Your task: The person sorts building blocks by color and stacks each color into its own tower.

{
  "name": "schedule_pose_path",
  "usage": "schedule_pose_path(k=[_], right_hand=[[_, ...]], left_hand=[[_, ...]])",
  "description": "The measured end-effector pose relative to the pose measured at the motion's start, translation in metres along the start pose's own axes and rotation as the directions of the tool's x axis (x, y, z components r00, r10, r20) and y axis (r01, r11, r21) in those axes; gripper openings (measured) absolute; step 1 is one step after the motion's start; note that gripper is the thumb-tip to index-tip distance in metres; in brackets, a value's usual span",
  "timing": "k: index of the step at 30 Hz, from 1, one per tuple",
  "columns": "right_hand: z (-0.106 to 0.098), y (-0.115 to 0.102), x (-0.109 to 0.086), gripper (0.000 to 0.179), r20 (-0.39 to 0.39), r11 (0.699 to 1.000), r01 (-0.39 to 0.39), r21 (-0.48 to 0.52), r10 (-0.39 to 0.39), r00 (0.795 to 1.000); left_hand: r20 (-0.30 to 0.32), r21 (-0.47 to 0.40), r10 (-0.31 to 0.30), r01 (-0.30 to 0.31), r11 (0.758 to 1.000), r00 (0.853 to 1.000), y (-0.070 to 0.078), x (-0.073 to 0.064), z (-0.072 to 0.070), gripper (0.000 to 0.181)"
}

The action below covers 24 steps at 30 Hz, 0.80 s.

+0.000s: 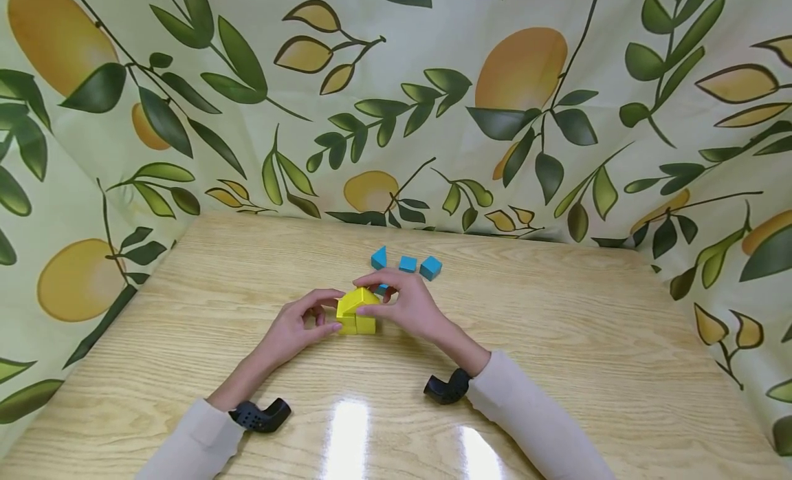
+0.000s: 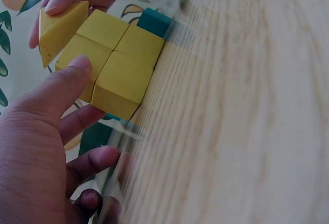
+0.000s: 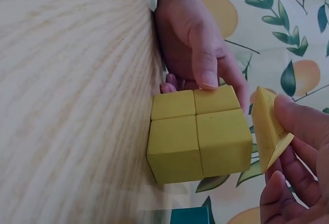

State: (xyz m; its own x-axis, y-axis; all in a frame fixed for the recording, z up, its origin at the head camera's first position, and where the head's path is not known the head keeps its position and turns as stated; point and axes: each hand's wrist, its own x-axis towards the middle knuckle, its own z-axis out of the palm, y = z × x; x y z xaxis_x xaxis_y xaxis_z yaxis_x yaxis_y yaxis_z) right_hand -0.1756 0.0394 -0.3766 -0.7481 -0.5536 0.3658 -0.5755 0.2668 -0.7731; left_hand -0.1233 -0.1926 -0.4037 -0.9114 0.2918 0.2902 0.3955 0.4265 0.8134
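Note:
Several yellow cubes (image 1: 366,326) stand stacked two high on the table, packed face to face. My left hand (image 1: 297,329) pinches an upper cube at the stack's left side, its thumb on the near face, as the left wrist view shows. Between the thumb and fingers of my right hand (image 1: 411,304) is a yellow triangular block (image 3: 268,129). In the right wrist view it hangs just above the top of the cubes, tilted, with a narrow gap below it. The far side of the stack is hidden in the head view.
Behind the stack lie a blue triangular block (image 1: 379,258) and two other blue blocks (image 1: 408,264), (image 1: 431,267). Another blue block (image 1: 382,288) shows partly behind my right fingers. A fruit-patterned cloth (image 1: 396,143) rises along the table's back edge.

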Motion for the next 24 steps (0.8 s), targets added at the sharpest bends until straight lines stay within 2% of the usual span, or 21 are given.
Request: schedule_pose_path(k=[6,24], right_hand=[[0.004,0.000,0.000,0.038,0.018,1.000,0.017,-0.021,-0.017,1.000],[0.014,0.005,-0.001,0.036,0.000,0.994,0.097,-0.058,-0.097,0.995]], left_hand=[[-0.006,0.002,0.029,-0.029,1.000,1.000,-0.033,0.001,0.005,0.046],[-0.012,-0.004,0.027,-0.028,1.000,1.000,-0.034,0.001,0.006,0.041]])
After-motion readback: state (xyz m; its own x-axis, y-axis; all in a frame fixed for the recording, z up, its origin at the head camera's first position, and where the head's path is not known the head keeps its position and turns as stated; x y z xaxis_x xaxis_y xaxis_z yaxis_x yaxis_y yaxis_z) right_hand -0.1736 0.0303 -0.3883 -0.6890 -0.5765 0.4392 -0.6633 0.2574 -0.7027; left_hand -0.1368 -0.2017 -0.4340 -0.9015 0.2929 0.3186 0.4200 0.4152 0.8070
